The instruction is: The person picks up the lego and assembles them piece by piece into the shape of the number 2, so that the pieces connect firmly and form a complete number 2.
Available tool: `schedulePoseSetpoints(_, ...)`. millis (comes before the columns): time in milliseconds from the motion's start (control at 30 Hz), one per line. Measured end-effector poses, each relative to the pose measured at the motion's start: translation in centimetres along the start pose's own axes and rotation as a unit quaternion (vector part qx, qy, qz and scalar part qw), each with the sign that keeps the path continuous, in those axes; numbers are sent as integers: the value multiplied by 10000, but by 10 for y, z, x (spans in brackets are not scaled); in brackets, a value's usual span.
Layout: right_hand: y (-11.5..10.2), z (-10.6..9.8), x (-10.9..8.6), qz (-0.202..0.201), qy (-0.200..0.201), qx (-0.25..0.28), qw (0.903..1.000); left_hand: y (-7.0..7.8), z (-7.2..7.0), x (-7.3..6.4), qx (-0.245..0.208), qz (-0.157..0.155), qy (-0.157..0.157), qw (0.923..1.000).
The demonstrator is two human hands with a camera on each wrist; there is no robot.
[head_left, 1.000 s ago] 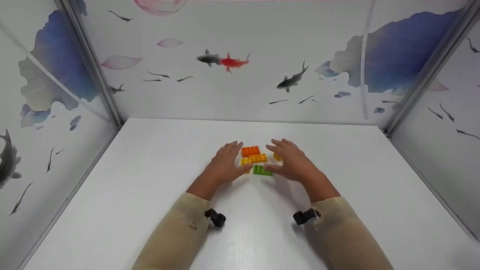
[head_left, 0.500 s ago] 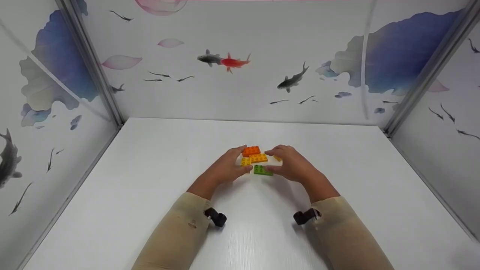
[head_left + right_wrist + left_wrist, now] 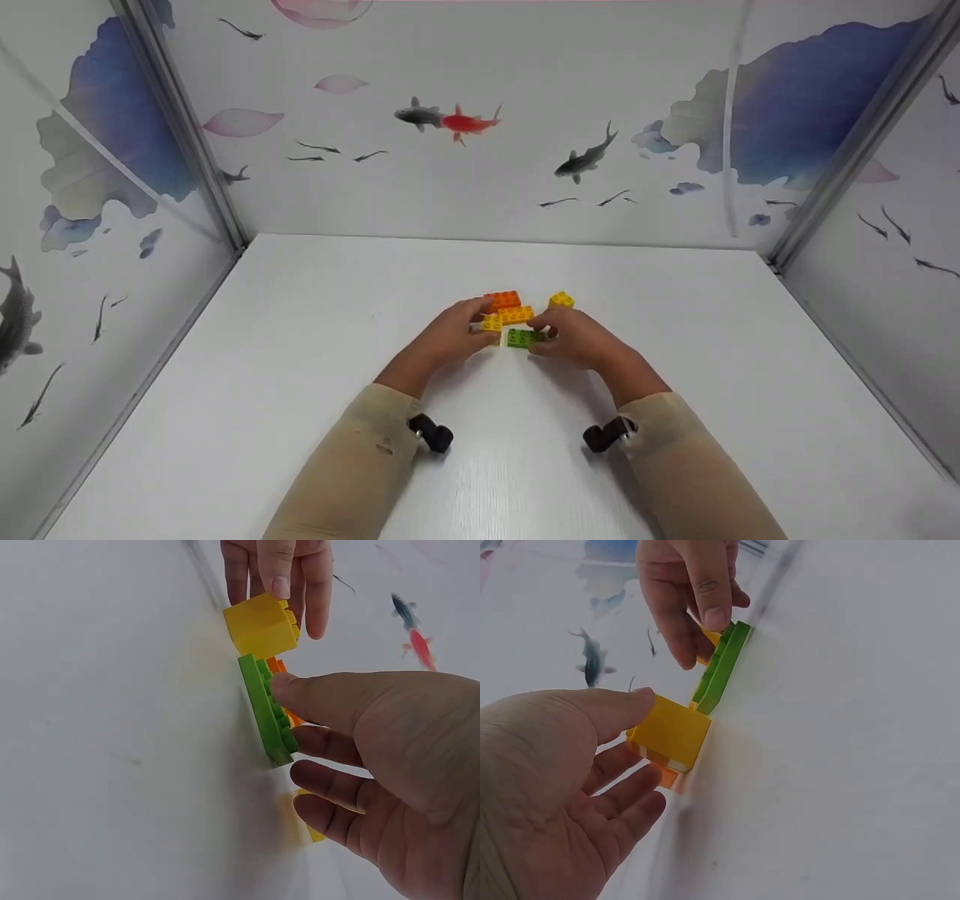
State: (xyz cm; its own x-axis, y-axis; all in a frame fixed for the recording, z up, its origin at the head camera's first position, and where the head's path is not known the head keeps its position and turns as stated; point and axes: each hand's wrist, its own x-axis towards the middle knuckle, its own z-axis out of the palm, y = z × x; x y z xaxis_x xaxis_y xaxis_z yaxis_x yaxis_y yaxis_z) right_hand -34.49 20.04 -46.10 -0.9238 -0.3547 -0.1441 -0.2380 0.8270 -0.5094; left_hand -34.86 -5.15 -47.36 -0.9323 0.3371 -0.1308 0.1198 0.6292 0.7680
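Observation:
Close to each other over a small group of toy building bricks are both hands. My left hand (image 3: 452,334) has its thumb on the near side of a yellow building brick (image 3: 671,731) and its fingers round the far side, pinching it. On the right, my right hand (image 3: 581,339) pinches the right end of a flat green building brick (image 3: 262,711) between thumb and index finger. Its other fingers are loosely bent. Behind these bricks lie an orange brick (image 3: 504,301) and an amber-yellow brick (image 3: 516,315). A second yellow brick (image 3: 561,300) sits just beyond the right hand.
The bricks rest on a white table (image 3: 337,300). Its far edge meets a white back wall (image 3: 465,202) printed with fish and leaves. Panels with metal corner posts stand at both sides. A small black camera (image 3: 433,435) sits at the left wrist, another at the right.
The fingers of both hands have drawn in, the left round the yellow brick, the right onto the green one. The right hand has come lower, uncovering the second yellow brick. The bricks keep their places.

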Motion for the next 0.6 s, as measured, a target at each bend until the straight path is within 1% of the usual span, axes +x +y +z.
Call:
schedulePoseSetpoints(233,2,3,3,52,0,-10,10000,-2,2,1,86,108,-1,9999)
schedulePoseSetpoints(400,1,5,2,51,37,143,9999,-2,3,2,219,52,59,9997)
schedulePoseSetpoints(600,0,6,2,60,66,83,9999,-3,2,3,196,-47,138,9997)
